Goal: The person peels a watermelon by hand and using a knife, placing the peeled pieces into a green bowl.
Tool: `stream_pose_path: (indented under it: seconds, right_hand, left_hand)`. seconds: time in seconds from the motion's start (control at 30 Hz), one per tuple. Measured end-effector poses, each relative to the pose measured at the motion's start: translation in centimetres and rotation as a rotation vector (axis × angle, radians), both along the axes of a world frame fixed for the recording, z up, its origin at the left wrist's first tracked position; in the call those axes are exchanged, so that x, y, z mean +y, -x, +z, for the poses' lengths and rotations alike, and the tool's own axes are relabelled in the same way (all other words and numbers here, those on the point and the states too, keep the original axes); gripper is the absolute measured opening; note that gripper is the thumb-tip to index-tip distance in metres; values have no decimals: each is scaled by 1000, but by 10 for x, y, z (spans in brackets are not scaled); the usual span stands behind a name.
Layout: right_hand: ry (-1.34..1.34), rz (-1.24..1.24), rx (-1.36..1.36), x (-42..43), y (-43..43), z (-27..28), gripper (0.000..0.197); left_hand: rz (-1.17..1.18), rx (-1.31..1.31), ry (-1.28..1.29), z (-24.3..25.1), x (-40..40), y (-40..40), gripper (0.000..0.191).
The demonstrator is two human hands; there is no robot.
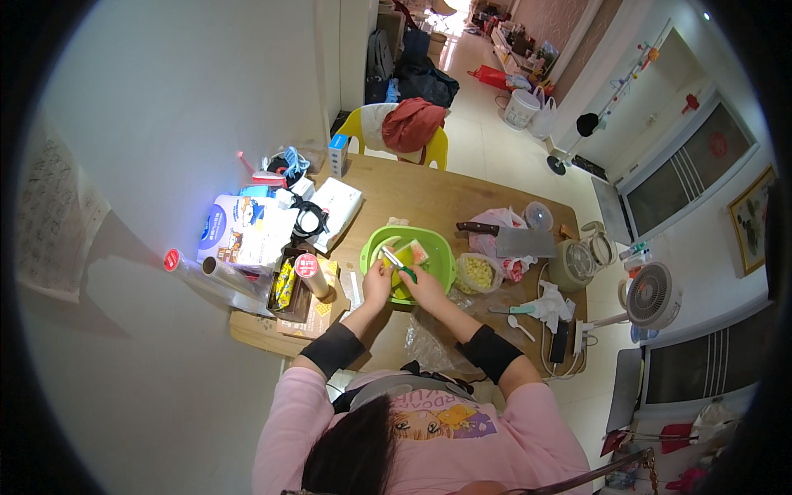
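A green plastic basin (440,257) stands on the wooden table in front of me. Over its near part, my right hand (427,286) grips the green handle of a peeler (399,263), whose metal head points up and left. At the basin's near left side is my left hand (378,283), close to the peeler's head; its fingers are bent, and whether they pinch something is hidden. Inside the basin lie yellow-green pieces (403,255) and a piece with pinkish-red flesh (419,252), perhaps melon.
Right of the basin are a tub of pale yellow pieces (476,273), a cleaver (526,241) across a plastic bag, a teal-handled knife (513,309) and a white spoon (521,328). To the left stand a dark box (291,291), a cardboard roll (311,275) and a white packet (336,213).
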State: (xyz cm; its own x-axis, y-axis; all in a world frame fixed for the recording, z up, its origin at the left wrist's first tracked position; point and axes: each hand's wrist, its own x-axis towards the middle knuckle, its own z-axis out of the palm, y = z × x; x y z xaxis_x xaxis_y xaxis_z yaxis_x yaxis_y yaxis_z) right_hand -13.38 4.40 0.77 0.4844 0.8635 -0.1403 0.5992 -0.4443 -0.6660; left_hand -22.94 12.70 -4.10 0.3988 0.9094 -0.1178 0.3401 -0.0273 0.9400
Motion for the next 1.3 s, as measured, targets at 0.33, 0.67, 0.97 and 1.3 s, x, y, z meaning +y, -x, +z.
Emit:
stream_pose_path:
  seconds: [0.33, 0.67, 0.97, 1.3]
  right_hand:
    - [-3, 30, -48, 1, 6, 17, 38]
    - [-3, -34, -46, 1, 12, 15, 36]
    - [18, -70, -49, -5, 10, -4, 38]
    - [19, -126, 9, -11, 11, -7, 40]
  left_hand:
    - [6, 84, -181, 14, -6, 2, 18]
    - [38, 74, -222, 13, -8, 1, 18]
    - [-19, 127, -244, 13, -12, 5, 18]
    - [-35, 87, -259, 10, -16, 7, 19]
